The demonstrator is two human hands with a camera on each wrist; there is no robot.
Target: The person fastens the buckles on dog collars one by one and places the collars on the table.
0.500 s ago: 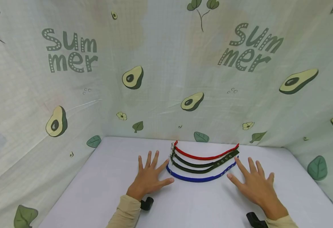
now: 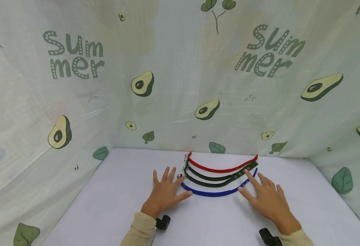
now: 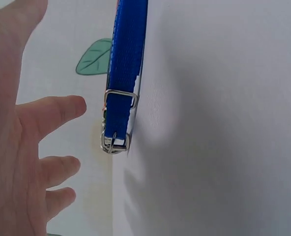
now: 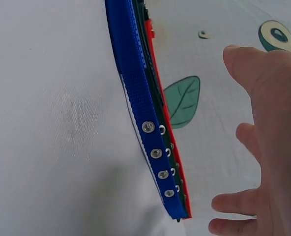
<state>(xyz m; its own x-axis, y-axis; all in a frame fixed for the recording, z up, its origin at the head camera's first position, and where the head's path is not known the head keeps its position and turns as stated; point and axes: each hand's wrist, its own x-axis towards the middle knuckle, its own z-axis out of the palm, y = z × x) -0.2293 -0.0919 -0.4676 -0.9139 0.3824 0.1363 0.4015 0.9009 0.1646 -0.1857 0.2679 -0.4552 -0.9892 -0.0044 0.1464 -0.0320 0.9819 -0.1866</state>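
Note:
Several pet collars lie in nested curves on the white table: a red collar (image 2: 216, 170) at the back, two dark green collars (image 2: 212, 185) in the middle and a blue collar (image 2: 213, 194) in front. My left hand (image 2: 163, 195) has its fingers spread beside the blue collar's left end, where a metal buckle (image 3: 115, 142) and ring show. At the other end, my right hand (image 2: 267, 201) is extended, its thumb and index finger overlapping the blue strap in the head view. Metal eyelets (image 4: 156, 153) line that end. Both hands hold nothing.
The white tabletop (image 2: 103, 208) meets a cloth backdrop (image 2: 173, 116) printed with avocados, leaves and lettering, which rises behind and at both sides. A black wrist device (image 2: 163, 222) sits by the left cuff, another (image 2: 269, 237) by the right.
My right hand has moved left, inward over the blue collar's right end. My left hand has shifted slightly right and nearer to me. The collars lie as before.

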